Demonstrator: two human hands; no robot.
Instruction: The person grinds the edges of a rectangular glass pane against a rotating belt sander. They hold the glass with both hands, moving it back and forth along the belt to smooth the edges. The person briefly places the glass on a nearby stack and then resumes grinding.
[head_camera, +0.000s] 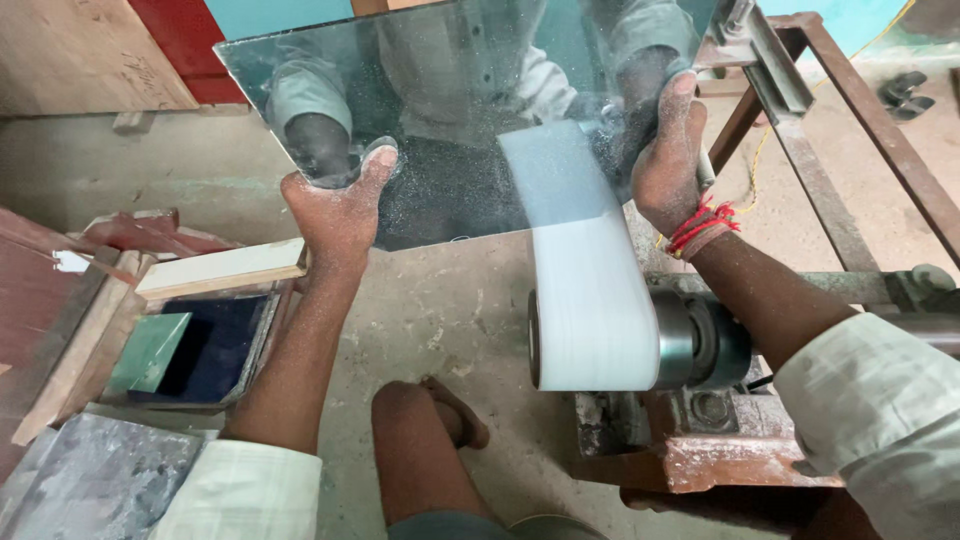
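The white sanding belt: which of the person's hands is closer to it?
Right. The right hand grips the mirror sheet just beside the belt; the left hand holds the sheet's far edge.

Dusty concrete floor (450, 310), teal wall (270, 15), rusty frame (880, 120).

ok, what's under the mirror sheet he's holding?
Under the mirror sheet, held by left hand and right hand, the white sanding belt runs up beneath its edge. Belt's upper end is covered; only its reflection shows.
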